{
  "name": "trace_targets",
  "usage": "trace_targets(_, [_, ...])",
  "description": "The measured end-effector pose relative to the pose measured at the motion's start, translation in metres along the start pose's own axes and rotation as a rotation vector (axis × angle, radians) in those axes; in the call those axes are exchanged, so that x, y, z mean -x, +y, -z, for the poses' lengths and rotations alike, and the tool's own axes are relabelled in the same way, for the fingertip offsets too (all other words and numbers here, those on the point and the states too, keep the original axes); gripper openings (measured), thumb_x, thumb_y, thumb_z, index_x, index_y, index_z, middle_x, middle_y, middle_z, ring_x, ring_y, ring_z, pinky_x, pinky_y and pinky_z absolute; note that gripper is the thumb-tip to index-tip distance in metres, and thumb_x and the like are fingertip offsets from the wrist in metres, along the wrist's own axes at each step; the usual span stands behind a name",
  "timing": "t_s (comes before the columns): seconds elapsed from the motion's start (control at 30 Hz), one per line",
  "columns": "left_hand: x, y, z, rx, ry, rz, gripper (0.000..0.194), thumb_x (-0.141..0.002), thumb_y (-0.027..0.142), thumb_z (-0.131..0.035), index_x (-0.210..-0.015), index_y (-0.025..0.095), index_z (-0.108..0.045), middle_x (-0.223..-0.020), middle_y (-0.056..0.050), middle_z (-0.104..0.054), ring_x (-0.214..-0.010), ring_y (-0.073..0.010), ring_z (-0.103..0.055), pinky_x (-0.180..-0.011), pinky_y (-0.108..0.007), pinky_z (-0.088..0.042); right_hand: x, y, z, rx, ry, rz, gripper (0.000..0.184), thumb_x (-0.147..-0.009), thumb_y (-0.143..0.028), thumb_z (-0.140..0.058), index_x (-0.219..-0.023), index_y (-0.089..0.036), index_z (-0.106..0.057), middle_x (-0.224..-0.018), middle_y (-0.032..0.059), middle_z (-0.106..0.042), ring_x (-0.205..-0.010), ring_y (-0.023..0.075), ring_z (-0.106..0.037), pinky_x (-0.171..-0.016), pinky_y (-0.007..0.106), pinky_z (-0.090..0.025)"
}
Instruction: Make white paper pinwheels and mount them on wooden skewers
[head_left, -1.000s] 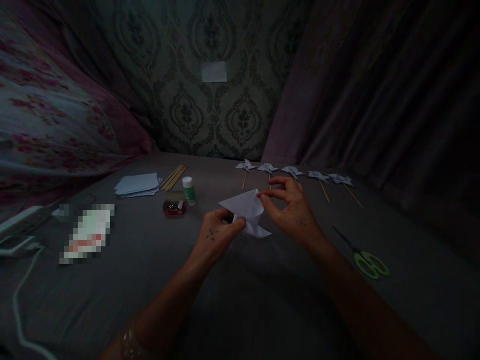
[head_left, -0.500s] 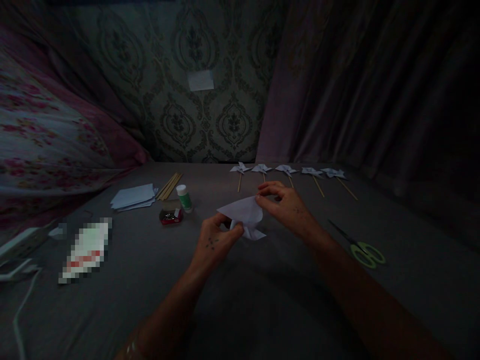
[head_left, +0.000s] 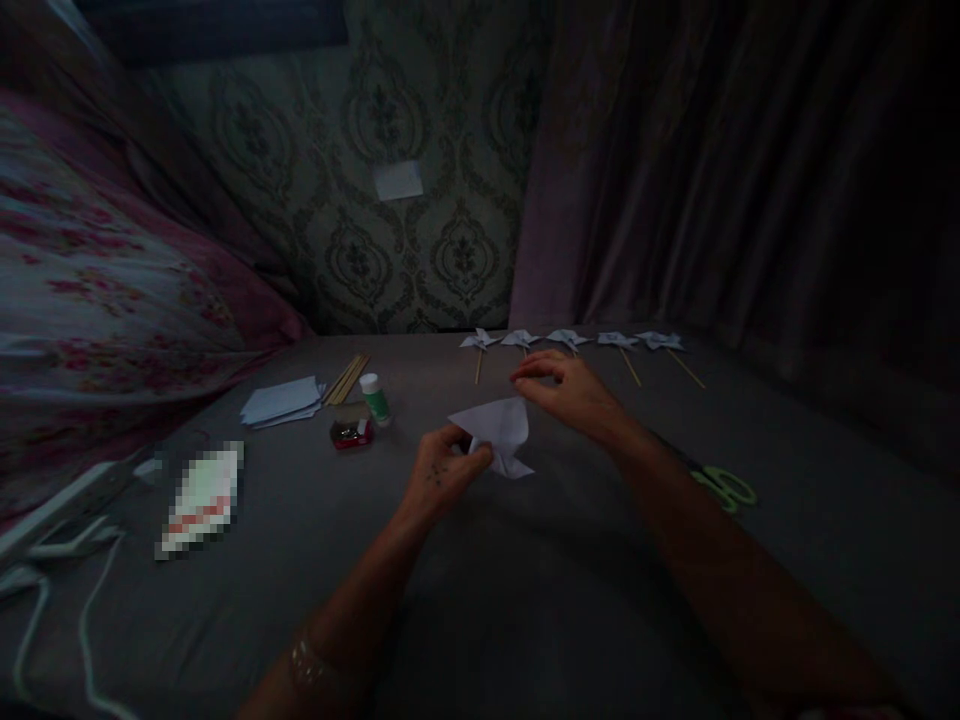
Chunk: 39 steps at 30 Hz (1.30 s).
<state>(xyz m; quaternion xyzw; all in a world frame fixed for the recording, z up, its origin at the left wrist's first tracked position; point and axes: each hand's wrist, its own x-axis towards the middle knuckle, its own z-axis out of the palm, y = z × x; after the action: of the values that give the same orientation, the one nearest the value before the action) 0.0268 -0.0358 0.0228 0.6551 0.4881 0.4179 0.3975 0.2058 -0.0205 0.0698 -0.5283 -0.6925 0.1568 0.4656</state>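
Note:
A partly folded white paper pinwheel [head_left: 499, 425] is held by my left hand [head_left: 450, 465], whose thumb presses the folded part near its centre. One curved flap stands up, and a pointed corner sticks out at the lower right. Just above the flap, my right hand [head_left: 574, 395] is apart from the paper. Its thumb and fingertips come together in a pinch; whatever may be between them is too small to make out.
Several finished pinwheels on sticks [head_left: 480, 342] lie along the back. Leftward are stacked paper sheets [head_left: 281, 400], wooden sticks [head_left: 347, 380], a glue stick [head_left: 375, 398] and a small red box of metal pins [head_left: 351, 433]. Green-handled scissors [head_left: 727, 487] lie partly behind my right forearm.
My right hand has come off the paper's upper corner and moved slightly up. My left hand keeps its hold on the pinwheel. The whole view has shifted a little.

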Motion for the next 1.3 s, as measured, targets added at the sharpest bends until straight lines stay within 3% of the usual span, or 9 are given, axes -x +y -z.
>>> trace_targets(0.13, [0.001,0.002,0.000,0.019,0.010,-0.035,0.014,-0.063,0.027,-0.060,-0.065,0.014,-0.065,-0.061,0.001,-0.058,-0.059,-0.0127,-0.048,-0.057,-0.024,-0.036,-0.001,0.003,0.003,-0.039,-0.171,-0.173,0.011,-0.069,-0.020,-0.058,-0.066,-0.018,-0.068,-0.076,0.0037,-0.066,-0.077,0.0178,-0.060,-0.072,0.030,-0.044])
trace_targets(0.23, [0.001,0.002,-0.001,0.022,0.004,-0.043,0.014,-0.063,0.027,-0.060,-0.065,0.014,-0.066,-0.061,0.000,-0.059,-0.059,-0.0127,-0.048,-0.057,-0.024,-0.036,0.001,0.002,0.004,-0.101,-0.201,-0.231,0.009,-0.067,-0.020,-0.058,-0.066,-0.017,-0.067,-0.069,0.0022,-0.064,-0.068,0.0154,-0.057,-0.064,0.027,-0.042])
trace_targets(0.4, [0.000,0.000,-0.001,0.002,-0.005,-0.048,0.013,-0.062,0.027,-0.061,-0.061,0.015,-0.064,-0.058,0.000,-0.058,-0.058,-0.0125,-0.048,-0.056,-0.023,-0.036,0.002,0.002,0.003,-0.177,-0.206,-0.235,0.008,-0.067,-0.022,-0.060,-0.067,-0.017,-0.067,-0.070,0.0019,-0.064,-0.068,0.0144,-0.056,-0.065,0.027,-0.042])
trace_targets(0.53, [0.000,-0.002,-0.002,0.001,0.003,0.025,0.014,-0.061,0.028,-0.062,-0.058,0.014,-0.063,-0.056,0.000,-0.056,-0.055,-0.0123,-0.047,-0.053,-0.023,-0.034,0.002,0.005,0.001,-0.137,-0.199,-0.063,0.008,-0.068,-0.022,-0.062,-0.064,-0.018,-0.067,-0.080,0.0031,-0.065,-0.078,0.0164,-0.059,-0.073,0.031,-0.044])
trace_targets(0.67, [-0.001,-0.003,-0.001,0.157,-0.010,0.168,0.018,-0.058,0.030,-0.065,-0.061,0.013,-0.065,-0.059,-0.001,-0.059,-0.055,-0.0131,-0.051,-0.053,-0.024,-0.035,0.007,-0.001,-0.003,0.047,-0.063,0.168,0.005,-0.070,-0.022,-0.066,-0.066,-0.020,-0.069,-0.092,0.0040,-0.064,-0.092,0.0190,-0.057,-0.086,0.038,-0.040])
trace_targets(0.73, [-0.002,-0.003,0.000,0.234,0.004,0.251,0.019,-0.056,0.030,-0.067,-0.062,0.012,-0.065,-0.059,-0.001,-0.060,-0.054,-0.0131,-0.052,-0.052,-0.024,-0.035,0.011,-0.006,-0.005,0.157,-0.041,0.229,0.005,-0.073,-0.023,-0.066,-0.070,-0.022,-0.070,-0.087,0.0031,-0.063,-0.090,0.0190,-0.056,-0.085,0.039,-0.038])
trace_targets(0.87, [-0.003,-0.001,0.003,0.299,0.054,0.349,0.016,-0.054,0.027,-0.069,-0.059,0.013,-0.065,-0.054,0.000,-0.058,-0.049,-0.0110,-0.049,-0.048,-0.023,-0.032,0.019,-0.016,-0.009,0.275,-0.122,0.337,0.006,-0.077,-0.023,-0.065,-0.075,-0.021,-0.070,-0.078,0.0017,-0.062,-0.082,0.0170,-0.055,-0.078,0.035,-0.036])
trace_targets(1.03, [-0.002,0.002,0.006,0.360,0.106,0.355,0.013,-0.053,0.025,-0.069,-0.052,0.014,-0.061,-0.049,0.002,-0.054,-0.045,-0.0082,-0.044,-0.046,-0.023,-0.029,0.025,-0.023,-0.012,0.363,-0.180,0.420,0.005,-0.078,-0.021,-0.065,-0.078,-0.020,-0.070,-0.080,0.0018,-0.063,-0.083,0.0170,-0.054,-0.074,0.033,-0.033])
trace_targets(1.3, [-0.001,0.004,0.008,0.466,0.124,0.325,0.010,-0.053,0.020,-0.069,-0.053,0.014,-0.062,-0.053,0.001,-0.056,-0.047,-0.0079,-0.046,-0.049,-0.023,-0.031,0.029,-0.025,-0.019,0.418,-0.205,0.439,0.006,-0.080,-0.020,-0.063,-0.080,-0.020,-0.070,-0.080,0.0019,-0.062,-0.083,0.0170,-0.053,-0.076,0.034,-0.031])
